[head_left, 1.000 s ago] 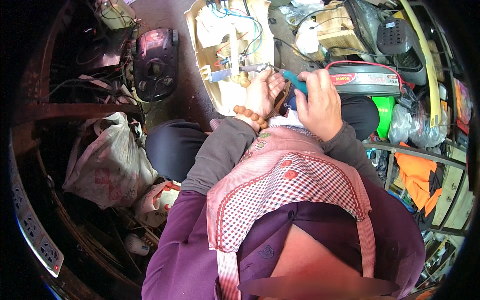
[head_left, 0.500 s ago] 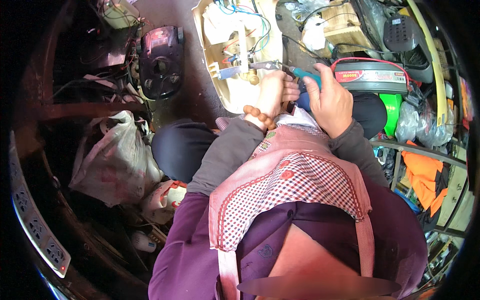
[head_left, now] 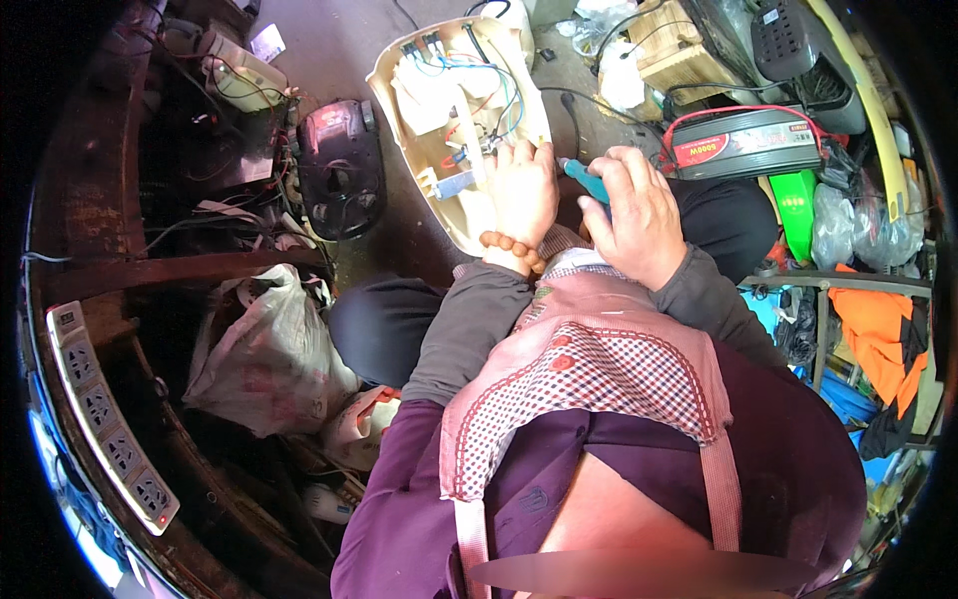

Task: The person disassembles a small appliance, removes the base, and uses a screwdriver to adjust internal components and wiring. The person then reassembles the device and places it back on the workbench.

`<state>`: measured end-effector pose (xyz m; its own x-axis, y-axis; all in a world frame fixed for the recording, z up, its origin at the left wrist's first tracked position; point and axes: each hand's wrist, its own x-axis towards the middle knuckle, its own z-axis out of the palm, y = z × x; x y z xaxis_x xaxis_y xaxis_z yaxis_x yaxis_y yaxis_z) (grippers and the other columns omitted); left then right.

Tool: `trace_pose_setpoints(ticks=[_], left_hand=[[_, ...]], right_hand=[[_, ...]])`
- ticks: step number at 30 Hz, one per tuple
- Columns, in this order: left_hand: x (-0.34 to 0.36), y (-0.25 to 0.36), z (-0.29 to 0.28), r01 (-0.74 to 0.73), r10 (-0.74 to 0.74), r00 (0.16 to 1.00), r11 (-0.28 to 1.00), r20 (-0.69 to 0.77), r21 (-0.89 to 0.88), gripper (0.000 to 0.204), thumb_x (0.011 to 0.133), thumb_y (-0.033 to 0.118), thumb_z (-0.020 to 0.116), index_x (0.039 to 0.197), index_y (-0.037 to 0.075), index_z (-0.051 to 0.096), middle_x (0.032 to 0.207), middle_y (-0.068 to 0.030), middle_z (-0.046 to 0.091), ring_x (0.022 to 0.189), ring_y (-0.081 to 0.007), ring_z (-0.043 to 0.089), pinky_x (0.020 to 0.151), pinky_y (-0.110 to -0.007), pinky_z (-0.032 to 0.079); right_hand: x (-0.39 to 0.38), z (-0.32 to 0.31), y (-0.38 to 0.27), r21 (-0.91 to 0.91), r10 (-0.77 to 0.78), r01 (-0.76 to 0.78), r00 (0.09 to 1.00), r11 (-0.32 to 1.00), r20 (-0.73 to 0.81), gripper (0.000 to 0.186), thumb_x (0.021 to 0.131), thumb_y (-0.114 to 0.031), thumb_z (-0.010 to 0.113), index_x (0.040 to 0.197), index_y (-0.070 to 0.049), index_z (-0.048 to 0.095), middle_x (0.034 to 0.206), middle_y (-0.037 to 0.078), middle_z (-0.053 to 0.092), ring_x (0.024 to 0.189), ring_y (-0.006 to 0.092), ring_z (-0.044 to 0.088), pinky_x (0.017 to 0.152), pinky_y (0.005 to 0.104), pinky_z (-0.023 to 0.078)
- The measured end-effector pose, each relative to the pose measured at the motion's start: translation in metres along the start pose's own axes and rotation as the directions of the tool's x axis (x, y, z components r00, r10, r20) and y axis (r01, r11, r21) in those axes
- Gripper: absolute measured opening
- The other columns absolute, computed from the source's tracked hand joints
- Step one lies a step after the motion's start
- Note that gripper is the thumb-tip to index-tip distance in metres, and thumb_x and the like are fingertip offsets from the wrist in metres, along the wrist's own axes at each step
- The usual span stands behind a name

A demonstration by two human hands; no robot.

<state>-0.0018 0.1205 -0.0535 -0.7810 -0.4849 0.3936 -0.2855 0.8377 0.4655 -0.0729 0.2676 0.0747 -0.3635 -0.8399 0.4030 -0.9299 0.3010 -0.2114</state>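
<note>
In front of me lies a cream plastic housing (head_left: 461,222), open side up, with blue, red and black wires (head_left: 499,75), a pale upright bar and a flat metal strip (head_left: 454,185) inside. My left hand (head_left: 524,195), with a brown bead bracelet (head_left: 511,245) at its wrist, reaches over the housing's near right part. Its fingers are bent, and what they grip is hidden. Beside the housing's right edge, my right hand (head_left: 639,220) holds a teal-handled screwdriver (head_left: 586,181), pointing up and left. The tool's end is apart from the wires.
A dark plastic shell (head_left: 341,170) lies left of the housing. To the right are a grey inverter box (head_left: 743,140) with a red cord, a wooden block (head_left: 684,60) and a green object (head_left: 795,215). A white sack (head_left: 269,349) and a power strip (head_left: 115,429) are at left.
My left hand has moved from the housing's near edge up over its inside, fingers now bent there. The screwdriver has drawn back from the metal strip. The whole view has shifted slightly.
</note>
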Motion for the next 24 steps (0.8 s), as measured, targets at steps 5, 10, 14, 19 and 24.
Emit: trace_pose_setpoints(ticks=[5,10,14,19,24], left_hand=[[0.001,0.0,0.002,0.009,-0.008,1.0,0.998,-0.006,0.066,0.026,0.091,0.021,0.07,0.112,0.007,0.074,0.104,-0.0137,0.07,0.106,-0.035,0.065,0.089,-0.05,0.046],[0.004,-0.002,0.0,0.008,-0.011,0.999,0.997,0.039,0.075,0.025,0.092,0.018,0.065,0.113,0.007,0.074,0.105,-0.0132,0.071,0.106,-0.0336,0.067,0.09,-0.049,0.045],[0.004,-0.001,-0.001,0.003,-0.007,0.999,0.997,0.038,0.082,0.027,0.091,0.016,0.065,0.115,0.007,0.075,0.105,-0.0125,0.07,0.104,-0.0325,0.067,0.09,-0.047,0.045],[0.003,-0.003,0.006,0.016,-0.018,0.999,0.999,0.034,0.044,0.028,0.092,0.016,0.065,0.117,0.007,0.075,0.105,-0.0126,0.07,0.103,-0.033,0.067,0.088,-0.047,0.046],[0.003,-0.003,0.008,0.034,-0.033,0.999,0.999,-0.012,0.031,0.026,0.092,0.016,0.066,0.115,0.007,0.075,0.104,-0.0133,0.07,0.103,-0.0333,0.067,0.088,-0.048,0.047]], right_hand=[[-0.009,-0.002,0.0,0.05,0.165,-0.174,0.976,0.984,0.14,0.044,0.097,-0.031,0.074,0.132,-0.007,0.062,0.103,0.017,0.062,0.091,0.0388,0.069,0.08,0.0493,0.056],[-0.003,-0.003,-0.005,0.008,0.145,-0.145,0.989,0.989,0.022,0.047,0.097,-0.039,0.076,0.129,-0.007,0.064,0.102,0.017,0.063,0.088,0.0395,0.07,0.077,0.0495,0.057],[-0.003,-0.008,0.007,0.008,0.117,-0.119,0.985,0.993,0.129,0.039,0.106,-0.034,0.069,0.13,-0.004,0.064,0.108,0.019,0.076,0.09,0.0408,0.075,0.071,0.0473,0.058],[0.001,-0.007,-0.002,0.021,0.241,-0.244,0.965,0.97,0.106,0.032,0.101,-0.021,0.069,0.129,-0.005,0.064,0.112,0.019,0.071,0.095,0.0406,0.073,0.078,0.0461,0.058],[0.006,-0.01,0.008,-0.01,-0.049,0.048,0.997,0.999,-0.053,0.035,0.104,-0.031,0.068,0.128,-0.006,0.064,0.103,0.018,0.074,0.086,0.0401,0.074,0.071,0.0496,0.058]])
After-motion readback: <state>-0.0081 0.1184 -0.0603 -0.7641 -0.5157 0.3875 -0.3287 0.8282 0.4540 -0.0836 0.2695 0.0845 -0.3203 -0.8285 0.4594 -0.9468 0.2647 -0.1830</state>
